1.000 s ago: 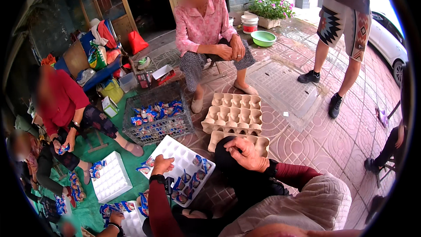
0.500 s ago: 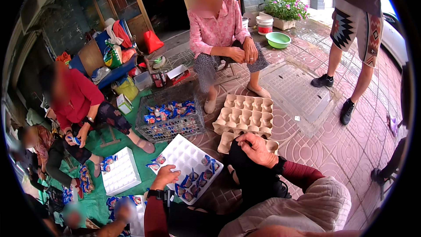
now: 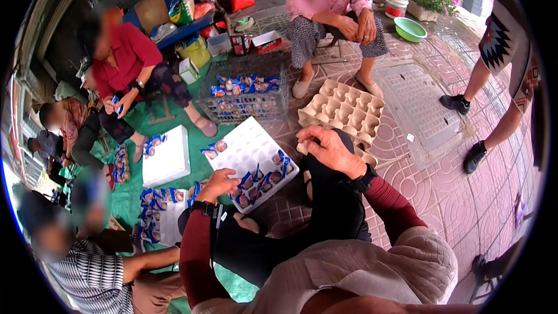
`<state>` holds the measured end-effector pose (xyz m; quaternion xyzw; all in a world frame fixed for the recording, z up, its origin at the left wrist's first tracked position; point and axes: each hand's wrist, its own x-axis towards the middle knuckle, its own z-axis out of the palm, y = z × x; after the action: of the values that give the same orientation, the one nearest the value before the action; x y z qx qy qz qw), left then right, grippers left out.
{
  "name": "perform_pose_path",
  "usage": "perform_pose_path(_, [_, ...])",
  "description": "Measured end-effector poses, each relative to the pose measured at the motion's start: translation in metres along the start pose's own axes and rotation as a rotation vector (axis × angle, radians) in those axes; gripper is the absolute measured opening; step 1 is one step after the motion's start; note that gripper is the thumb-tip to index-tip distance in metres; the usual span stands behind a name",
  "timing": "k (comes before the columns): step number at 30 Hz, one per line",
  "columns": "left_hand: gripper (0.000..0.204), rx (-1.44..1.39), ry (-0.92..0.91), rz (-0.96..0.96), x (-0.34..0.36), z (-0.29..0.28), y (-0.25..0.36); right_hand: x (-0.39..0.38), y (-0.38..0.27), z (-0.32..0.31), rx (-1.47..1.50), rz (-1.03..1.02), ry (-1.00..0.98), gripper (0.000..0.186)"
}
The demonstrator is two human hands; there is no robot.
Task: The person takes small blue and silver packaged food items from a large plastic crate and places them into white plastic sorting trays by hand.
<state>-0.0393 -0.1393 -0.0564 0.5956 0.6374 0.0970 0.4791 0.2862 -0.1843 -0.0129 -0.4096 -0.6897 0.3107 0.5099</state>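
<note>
Head view: poising left hand (image 3: pixel 220 185), loosely bent, seemingly empty, by white rectangular dimpled foam tray (image 3: pixel 247 136) bearing blue plastic packets (image 3: pixel 272 178); curling right hand (image 3: pixel 336 152), seemingly empty, over black-clothed knee (image 3: pixel 326 185). Apparently between placements; likely needing fingertip pinch next.

1. Far centre: the top edge cuts off the head of the person in pink (image 3: pixel 328 3).
2. Far right: the person in patterned shorts (image 3: pixel 508 52) loses the upper body to the dark rim.
3. Left: blur covers the face of the person in red (image 3: pixel 135 49).
4. Centre: the right hand (image 3: pixel 334 152) partly hides the cardboard trays (image 3: pixel 346 104).
</note>
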Motion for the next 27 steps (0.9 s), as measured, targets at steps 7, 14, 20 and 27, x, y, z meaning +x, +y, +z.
perform_pose_path(7, [0.036,0.138,-0.075,0.277,0.066,0.044,-0.029,0.06,-0.04,0.079,-0.119,-0.27,-0.498,0.018])
perform_pose_path(14, [0.035,0.135,0.103,0.172,0.118,0.069,-0.063,0.075,-0.019,0.12,-0.328,-0.571,-0.987,0.019])
perform_pose_path(20, [0.041,-0.024,0.276,-0.022,0.193,0.046,-0.096,0.095,0.019,0.122,-0.285,-0.426,-0.891,0.024])
perform_pose_path(27, [0.031,-0.584,0.418,0.013,0.283,-0.006,-0.056,0.141,0.047,0.136,-0.448,-0.209,-0.92,0.022])
